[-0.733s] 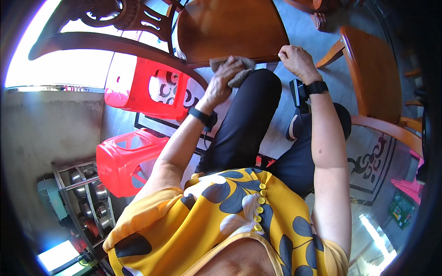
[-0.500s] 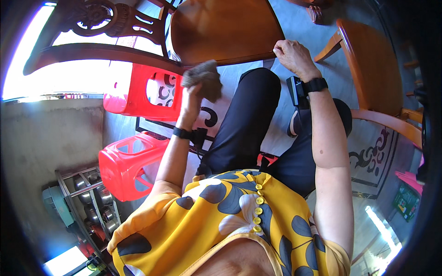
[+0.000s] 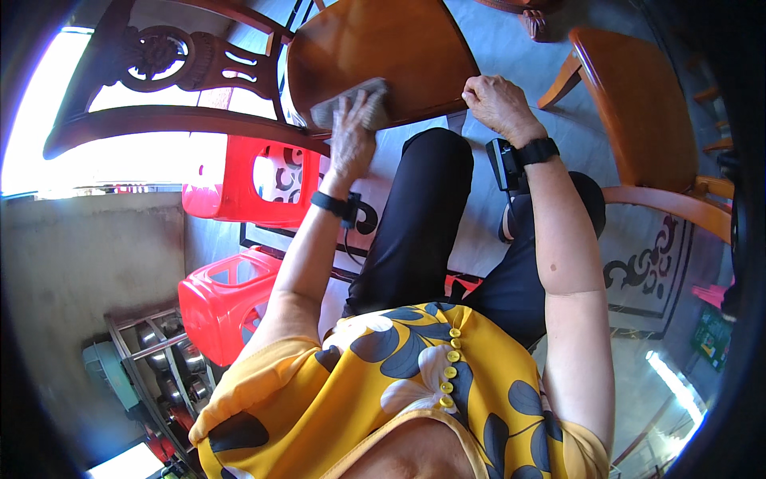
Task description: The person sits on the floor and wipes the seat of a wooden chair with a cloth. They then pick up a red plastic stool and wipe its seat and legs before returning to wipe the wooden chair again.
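A greyish-brown cloth (image 3: 378, 105) lies on the brown wooden seat (image 3: 391, 44) of a chair, near its left front edge. My left hand (image 3: 352, 145) presses down on the cloth, its fingers spread over the top and holding it. At the seat's right front corner, my right hand (image 3: 501, 107) has its fingers curled in on the edge. The fingertips there are partly hidden. The chair's carved backrest (image 3: 163, 60) extends to the left.
Two red plastic stools (image 3: 227, 307) sit to the left, one beside the chair's back. A second wooden chair (image 3: 634, 104) is at the right. Beside a low grey wall (image 3: 96, 255), a metal rack (image 3: 144, 339) holds several shiny pots. My dark-trousered legs are below the seat.
My left hand has brought the cloth from in front of the chair up onto the seat and flattened it there. My right hand stays at the seat's corner.
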Tool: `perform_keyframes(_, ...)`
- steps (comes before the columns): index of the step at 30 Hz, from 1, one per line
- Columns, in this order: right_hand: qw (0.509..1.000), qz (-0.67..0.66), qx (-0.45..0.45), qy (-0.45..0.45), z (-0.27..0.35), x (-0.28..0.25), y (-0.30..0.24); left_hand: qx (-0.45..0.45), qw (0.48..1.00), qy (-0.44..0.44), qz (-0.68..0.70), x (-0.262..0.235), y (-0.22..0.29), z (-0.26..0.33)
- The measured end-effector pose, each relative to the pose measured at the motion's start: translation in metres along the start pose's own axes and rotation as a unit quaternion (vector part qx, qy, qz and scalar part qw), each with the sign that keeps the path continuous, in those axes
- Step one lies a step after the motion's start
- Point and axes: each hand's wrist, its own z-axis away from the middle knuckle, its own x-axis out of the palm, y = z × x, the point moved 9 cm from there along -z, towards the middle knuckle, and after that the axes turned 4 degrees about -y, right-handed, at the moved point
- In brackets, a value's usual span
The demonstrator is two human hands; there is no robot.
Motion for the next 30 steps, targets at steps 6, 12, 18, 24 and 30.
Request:
perform_keyframes(6,1.000,-0.001,-0.002,-0.005,0.000,-0.003,0.000,0.058,0.998,0.029,0.008,-0.015,-0.040,0.001)
perform_keyframes(12,1.000,-0.025,-0.001,0.003,0.002,-0.008,0.001,-0.160,0.984,-0.049,-0.066,0.006,-0.125,-0.067)
perform_keyframes(18,0.999,-0.029,0.003,0.019,0.004,-0.014,-0.002,0.102,0.983,-0.147,-0.028,0.048,0.044,-0.066)
perform_keyframes(24,1.000,-0.025,0.008,0.013,0.008,-0.017,0.004,0.063,0.997,0.006,-0.049,0.017,-0.088,-0.077)
perform_keyframes(30,0.999,-0.019,0.030,0.006,0.009,-0.021,0.016,-0.084,0.989,-0.065,-0.103,0.036,-0.161,-0.129)
